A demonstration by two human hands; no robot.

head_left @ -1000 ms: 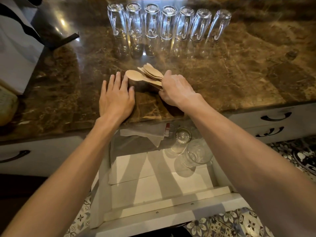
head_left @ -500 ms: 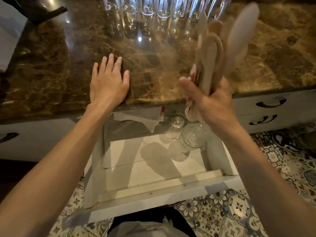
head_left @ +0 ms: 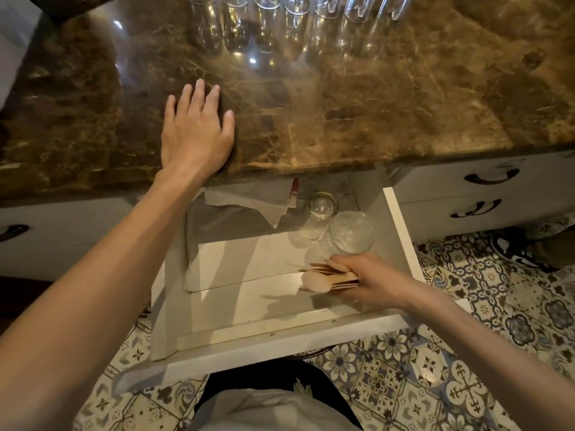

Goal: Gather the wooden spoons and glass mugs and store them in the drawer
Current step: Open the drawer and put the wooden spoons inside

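My right hand (head_left: 370, 283) grips a bundle of pale wooden spoons (head_left: 326, 275) low inside the open white drawer (head_left: 401, 231), their bowls pointing left just above the drawer floor. Two glass mugs (head_left: 350, 233) lie in the drawer's right rear part, just behind that hand. Several more glass mugs (head_left: 295, 23) stand upside down in a row at the back of the brown marble counter (head_left: 404, 98). My left hand (head_left: 196, 132) rests flat on the counter near its front edge, fingers straight.
Folded white paper (head_left: 249, 200) lies at the drawer's back left. Closed white drawers with dark handles (head_left: 491, 177) flank the open one on the right; another handle (head_left: 12, 231) shows at left. Patterned floor tiles (head_left: 466, 368) lie below. A dark object (head_left: 77, 3) sits at the counter's back left.
My right hand lifted the spoon bundle off the counter, swung it upright over the edge, then lowered it into the drawer. My left hand stayed flat on the counter.
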